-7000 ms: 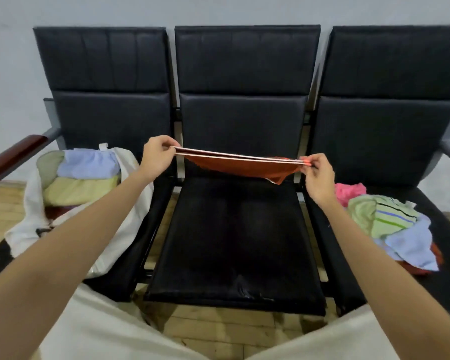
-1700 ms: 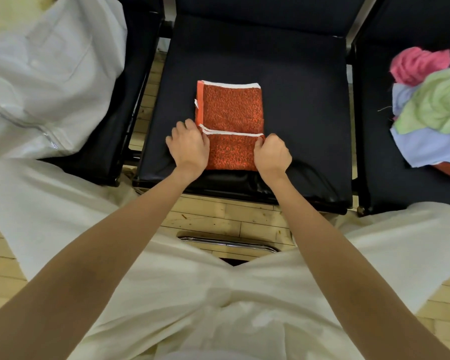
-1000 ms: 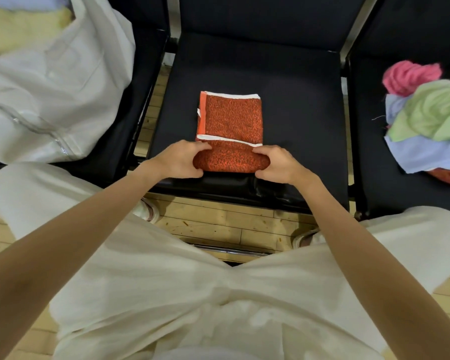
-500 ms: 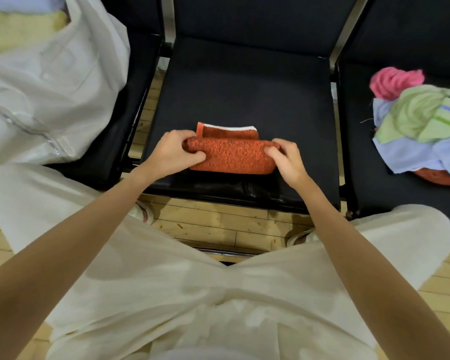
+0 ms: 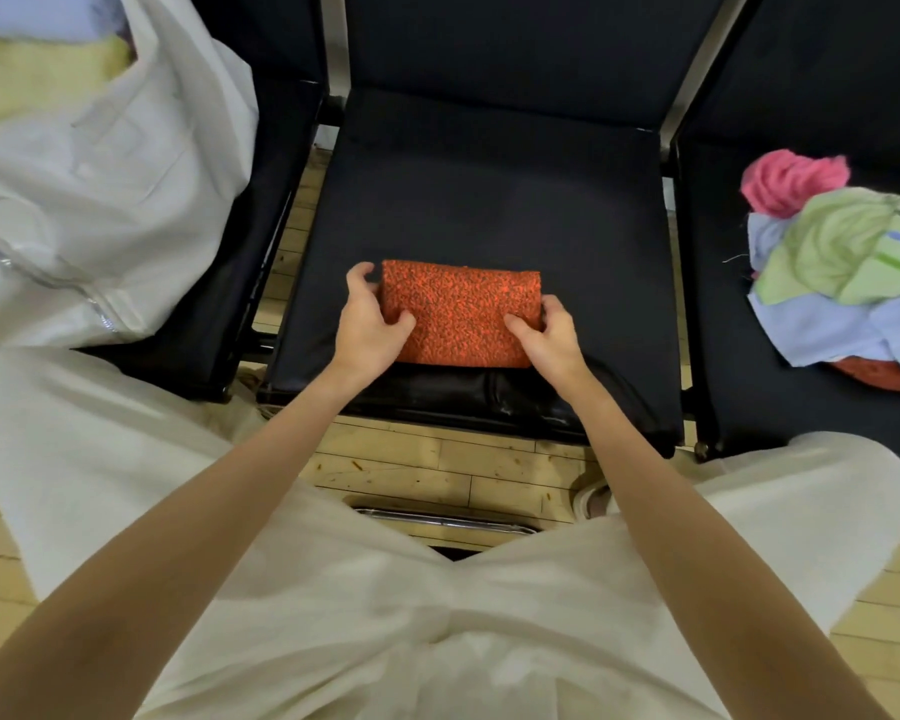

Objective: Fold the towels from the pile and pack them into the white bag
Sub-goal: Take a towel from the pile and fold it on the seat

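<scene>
Folded orange towel [image 5: 461,311] gripped at both ends on middle black seat [image 5: 489,200].
My left hand [image 5: 370,324] and right hand [image 5: 549,335] each clasp it, thumbs on top. White bag [image 5: 100,189] occupies the left seat; unfolded towel pile [image 5: 842,262] lies right.

Three black padded seats [image 5: 489,210] run in a row from nine to three o'clock, steel posts [image 5: 336,44] between their backrests. Pale wood plank flooring [image 5: 437,465] lies below at six.
</scene>
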`<control>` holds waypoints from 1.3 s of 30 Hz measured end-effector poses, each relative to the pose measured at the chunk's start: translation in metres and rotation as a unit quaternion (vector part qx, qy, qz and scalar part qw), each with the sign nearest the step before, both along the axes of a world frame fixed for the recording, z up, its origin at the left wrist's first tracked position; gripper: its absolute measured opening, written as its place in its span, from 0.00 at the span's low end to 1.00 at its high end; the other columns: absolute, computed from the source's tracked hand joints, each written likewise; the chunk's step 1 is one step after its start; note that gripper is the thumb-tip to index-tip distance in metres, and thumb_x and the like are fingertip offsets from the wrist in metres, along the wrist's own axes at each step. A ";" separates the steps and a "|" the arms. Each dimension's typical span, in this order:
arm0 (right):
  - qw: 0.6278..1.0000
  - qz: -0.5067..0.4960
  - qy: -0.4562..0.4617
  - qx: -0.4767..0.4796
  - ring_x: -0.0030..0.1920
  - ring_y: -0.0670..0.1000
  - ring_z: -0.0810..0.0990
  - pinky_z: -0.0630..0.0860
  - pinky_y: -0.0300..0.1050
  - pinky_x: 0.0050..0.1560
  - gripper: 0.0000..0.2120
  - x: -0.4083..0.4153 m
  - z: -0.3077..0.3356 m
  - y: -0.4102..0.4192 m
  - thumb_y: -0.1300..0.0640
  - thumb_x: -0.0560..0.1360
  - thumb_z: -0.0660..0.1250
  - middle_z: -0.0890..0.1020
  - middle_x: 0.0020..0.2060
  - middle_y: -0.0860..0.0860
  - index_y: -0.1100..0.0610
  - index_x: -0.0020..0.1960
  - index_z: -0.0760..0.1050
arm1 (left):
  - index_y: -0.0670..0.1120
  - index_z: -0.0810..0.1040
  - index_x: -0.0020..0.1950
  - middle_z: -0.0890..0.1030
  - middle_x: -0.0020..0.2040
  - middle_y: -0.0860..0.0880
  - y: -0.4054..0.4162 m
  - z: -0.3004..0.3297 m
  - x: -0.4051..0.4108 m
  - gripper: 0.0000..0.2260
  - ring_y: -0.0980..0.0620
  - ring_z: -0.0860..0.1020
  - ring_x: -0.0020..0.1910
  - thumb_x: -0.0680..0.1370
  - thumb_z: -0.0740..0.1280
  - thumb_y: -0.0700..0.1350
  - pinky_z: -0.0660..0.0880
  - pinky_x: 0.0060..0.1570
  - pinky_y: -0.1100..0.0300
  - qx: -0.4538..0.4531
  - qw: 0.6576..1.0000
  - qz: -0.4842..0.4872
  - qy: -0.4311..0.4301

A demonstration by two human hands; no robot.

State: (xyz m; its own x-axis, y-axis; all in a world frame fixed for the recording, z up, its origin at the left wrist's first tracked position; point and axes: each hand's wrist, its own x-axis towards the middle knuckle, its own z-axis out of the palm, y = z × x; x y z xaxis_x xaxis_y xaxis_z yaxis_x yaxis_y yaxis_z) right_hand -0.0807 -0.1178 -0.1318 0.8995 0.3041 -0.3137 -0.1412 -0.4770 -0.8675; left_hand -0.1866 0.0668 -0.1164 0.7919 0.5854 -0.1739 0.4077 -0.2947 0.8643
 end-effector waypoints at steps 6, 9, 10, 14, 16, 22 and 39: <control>0.991 0.014 -0.039 -0.125 0.51 0.54 0.77 0.72 0.45 0.53 0.16 0.010 -0.015 0.007 0.50 0.74 0.70 0.79 0.49 0.56 0.62 0.52 0.74 | 0.39 0.65 0.68 0.75 0.60 0.42 0.007 -0.015 0.009 0.27 0.45 0.75 0.58 0.74 0.72 0.46 0.73 0.58 0.52 0.110 0.992 0.016 0.056; 0.983 -0.001 0.002 -0.185 0.52 0.57 0.78 0.72 0.44 0.50 0.23 0.018 -0.015 0.012 0.45 0.70 0.73 0.79 0.53 0.59 0.63 0.52 0.76 | 0.38 0.70 0.65 0.70 0.63 0.37 0.012 -0.011 0.020 0.27 0.39 0.71 0.63 0.73 0.73 0.52 0.71 0.61 0.48 0.122 0.975 0.001 0.185; 0.982 -0.002 0.020 -0.187 0.52 0.56 0.79 0.73 0.44 0.49 0.23 0.020 -0.014 0.014 0.45 0.69 0.73 0.79 0.53 0.58 0.64 0.52 0.77 | 0.38 0.72 0.64 0.68 0.65 0.37 0.014 -0.006 0.024 0.27 0.38 0.69 0.64 0.73 0.72 0.55 0.70 0.62 0.48 0.121 0.964 -0.015 0.235; 0.983 0.015 0.086 -0.159 0.54 0.53 0.78 0.76 0.44 0.54 0.19 0.021 0.000 0.016 0.54 0.71 0.74 0.78 0.52 0.54 0.63 0.55 0.73 | 0.40 0.69 0.66 0.62 0.70 0.36 0.020 0.009 0.033 0.30 0.37 0.62 0.69 0.73 0.71 0.57 0.66 0.65 0.47 0.113 0.936 -0.066 0.325; 0.984 0.019 0.088 -0.157 0.54 0.53 0.79 0.77 0.45 0.55 0.19 0.016 0.006 0.015 0.55 0.69 0.75 0.79 0.54 0.55 0.62 0.55 0.74 | 0.39 0.70 0.65 0.64 0.68 0.37 0.021 0.010 0.030 0.29 0.38 0.63 0.68 0.72 0.72 0.56 0.67 0.65 0.48 0.095 0.941 -0.067 0.318; 0.998 -0.010 0.032 -0.058 0.48 0.49 0.80 0.77 0.43 0.51 0.12 -0.003 0.031 0.029 0.57 0.67 0.77 0.82 0.48 0.51 0.57 0.48 0.80 | 0.43 0.80 0.41 0.80 0.37 0.50 0.031 0.019 0.002 0.10 0.54 0.79 0.37 0.68 0.75 0.47 0.75 0.39 0.60 0.001 0.993 0.086 0.078; 0.912 0.403 -0.078 -0.005 0.69 0.43 0.65 0.63 0.41 0.68 0.50 -0.021 0.139 0.217 0.51 0.58 0.82 0.68 0.67 0.46 0.51 0.73 0.59 | 0.52 0.70 0.42 0.78 0.39 0.52 0.166 0.157 -0.091 0.14 0.58 0.78 0.38 0.61 0.70 0.41 0.72 0.38 0.65 0.115 0.973 -0.005 -0.200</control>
State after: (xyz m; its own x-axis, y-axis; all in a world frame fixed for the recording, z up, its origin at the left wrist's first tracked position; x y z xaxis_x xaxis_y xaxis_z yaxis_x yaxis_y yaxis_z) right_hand -0.1021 0.0989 0.0075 0.4179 0.8844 -0.2079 0.3832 -0.3791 -0.8423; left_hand -0.2775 0.2328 0.0408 0.7753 0.5635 0.2851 0.0474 -0.5021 0.8635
